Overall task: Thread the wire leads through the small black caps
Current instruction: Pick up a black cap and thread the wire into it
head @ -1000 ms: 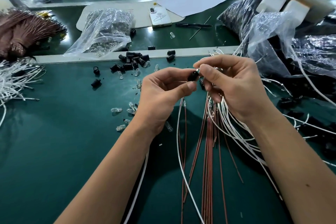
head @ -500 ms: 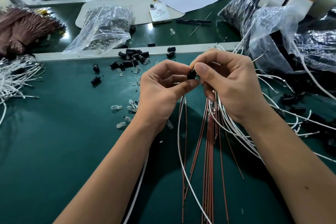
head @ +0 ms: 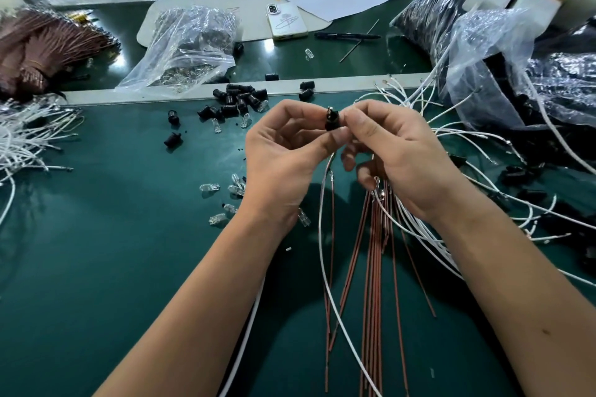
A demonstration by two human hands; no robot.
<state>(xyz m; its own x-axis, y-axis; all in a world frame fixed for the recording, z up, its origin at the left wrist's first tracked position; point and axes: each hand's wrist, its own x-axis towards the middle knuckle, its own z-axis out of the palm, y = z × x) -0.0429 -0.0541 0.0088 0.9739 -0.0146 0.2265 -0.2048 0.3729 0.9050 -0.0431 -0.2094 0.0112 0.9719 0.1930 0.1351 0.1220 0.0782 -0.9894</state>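
Hands meet above the middle of the green-matted table, raised toward the camera, probably so the tiny opening can be seen while threading. The left hand pinches a small black plastic cap between thumb and forefinger, with its metal-tipped end turned up. The right hand has thumb and forefinger closed at the top of that cap, seemingly gripping a lead end; the lead itself is too fine to make out there. A white wire lead and a thin brown wire lead hang down from under the hands toward the near table edge, which suggests they trail from the cap being worked.

A fan of brown wire leads lies just below the right hand, and loose white leads spread to its right, near enough for the next pick. A pile of spare black caps sits ahead of the left hand by the pale divider strip, with small clear glass bulbs scattered beside the left wrist.

Open mat lies to the left of the left forearm. On the right, crinkled plastic bags and tangled leads crowd the space, so sweeping that way could snag.
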